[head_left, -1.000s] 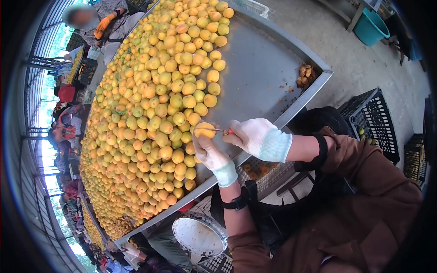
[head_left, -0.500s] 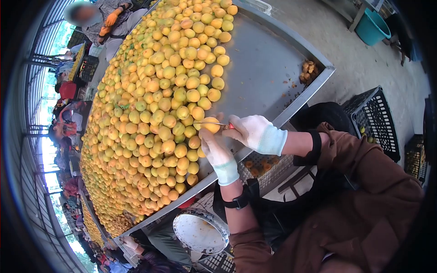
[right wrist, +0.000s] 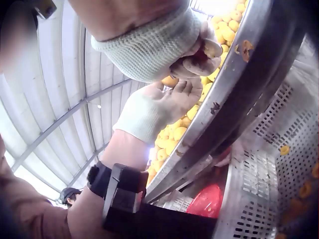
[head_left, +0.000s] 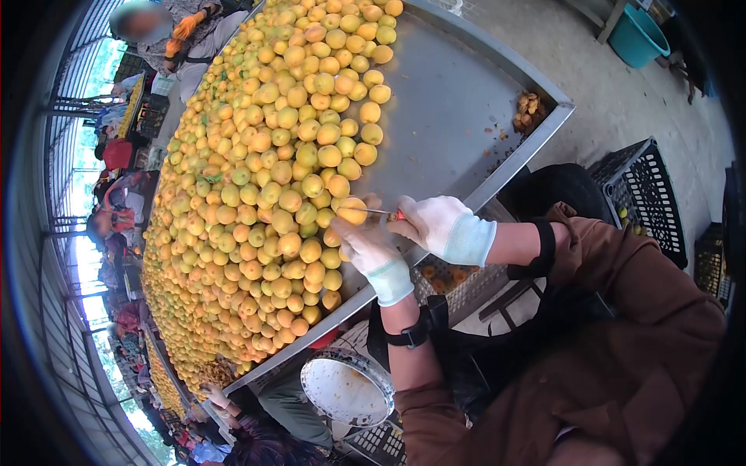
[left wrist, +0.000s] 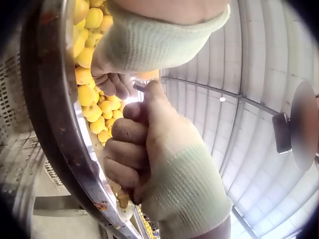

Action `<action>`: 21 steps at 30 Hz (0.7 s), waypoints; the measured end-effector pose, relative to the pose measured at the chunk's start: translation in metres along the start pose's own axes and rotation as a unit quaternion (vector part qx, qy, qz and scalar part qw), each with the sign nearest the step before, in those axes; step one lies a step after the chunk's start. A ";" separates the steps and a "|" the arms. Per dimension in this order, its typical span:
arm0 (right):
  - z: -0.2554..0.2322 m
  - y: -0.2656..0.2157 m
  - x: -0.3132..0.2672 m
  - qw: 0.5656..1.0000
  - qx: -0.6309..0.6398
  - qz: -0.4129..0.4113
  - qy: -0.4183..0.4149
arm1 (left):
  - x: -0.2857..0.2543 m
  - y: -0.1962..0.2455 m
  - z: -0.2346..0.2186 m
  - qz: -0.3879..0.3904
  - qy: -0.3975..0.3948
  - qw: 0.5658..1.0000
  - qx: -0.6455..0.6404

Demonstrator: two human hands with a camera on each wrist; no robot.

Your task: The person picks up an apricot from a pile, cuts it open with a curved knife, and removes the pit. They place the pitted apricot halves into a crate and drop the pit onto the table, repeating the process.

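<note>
An orange-yellow apricot [head_left: 352, 210] sits in the fingers of my left hand [head_left: 367, 247], which wears a white knitted glove. My right hand [head_left: 441, 224], gloved alike, grips the red handle of a small knife [head_left: 400, 215]. Its thin blade lies across the apricot's upper face, pointing left. In the left wrist view, my right hand [left wrist: 132, 149] curls round the knife, with part of the blade [left wrist: 140, 86] showing beside the thumb. The right wrist view shows a sliver of the apricot [right wrist: 170, 81] between the hands; the rest is hidden. Loose apricots [head_left: 264, 225] lie just beyond my left hand.
The apricots fill much of a metal-rimmed table [head_left: 458, 116]; brown scraps [head_left: 528, 113] lie in its corner. Below the near edge is a perforated crate [head_left: 466, 299] with cut fruit. A white bucket [head_left: 348, 388], black crate [head_left: 645, 202] and teal tub [head_left: 639, 37] stand around; people sit opposite.
Both hands stay together at nearly the same place, with the apricot and knife shifting slightly. The blade reaches less far over the apricot than half a second ago. The head view has shifted a little.
</note>
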State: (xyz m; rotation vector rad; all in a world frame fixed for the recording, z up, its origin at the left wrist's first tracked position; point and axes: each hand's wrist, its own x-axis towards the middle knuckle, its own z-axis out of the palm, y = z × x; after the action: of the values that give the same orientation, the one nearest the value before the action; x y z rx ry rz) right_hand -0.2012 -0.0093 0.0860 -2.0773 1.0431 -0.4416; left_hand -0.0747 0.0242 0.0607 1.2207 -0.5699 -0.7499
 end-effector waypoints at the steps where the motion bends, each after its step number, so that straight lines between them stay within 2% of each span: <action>1: 0.000 0.000 -0.001 1.000 0.007 0.005 0.000 | -0.006 0.003 0.008 -0.043 0.010 0.999 -0.006; 2: 0.000 0.000 -0.002 1.000 0.014 0.011 0.000 | -0.009 0.004 0.012 -0.086 0.020 0.996 -0.012; 3: 0.000 0.001 -0.002 1.000 0.015 0.014 0.001 | -0.009 0.000 0.010 -0.088 0.018 0.996 -0.011; 5: -0.001 0.003 0.001 1.000 0.014 0.004 0.015 | -0.008 -0.009 0.005 -0.092 -0.051 0.993 -0.051; 12: -0.008 0.004 0.006 0.999 0.019 0.032 -0.004 | -0.009 -0.008 0.004 -0.126 -0.088 0.987 -0.047; 15: -0.008 0.007 0.005 0.999 0.023 0.017 0.015 | -0.006 -0.010 0.003 -0.090 -0.114 0.989 -0.038; 18: -0.011 0.006 0.003 1.000 0.008 0.005 0.022 | -0.007 -0.005 0.007 -0.071 -0.069 0.993 -0.070; 20: -0.012 0.005 0.002 1.000 -0.002 -0.004 0.028 | -0.008 -0.006 0.006 -0.015 -0.059 0.998 0.020; 21: -0.011 0.005 0.002 1.000 -0.003 -0.006 0.026 | -0.009 -0.005 0.005 -0.014 -0.057 0.998 0.019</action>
State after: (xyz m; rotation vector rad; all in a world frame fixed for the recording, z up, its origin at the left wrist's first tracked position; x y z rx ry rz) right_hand -0.2089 -0.0181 0.0898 -2.0884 1.0644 -0.5025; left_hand -0.0852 0.0268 0.0576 1.2283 -0.6645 -0.8401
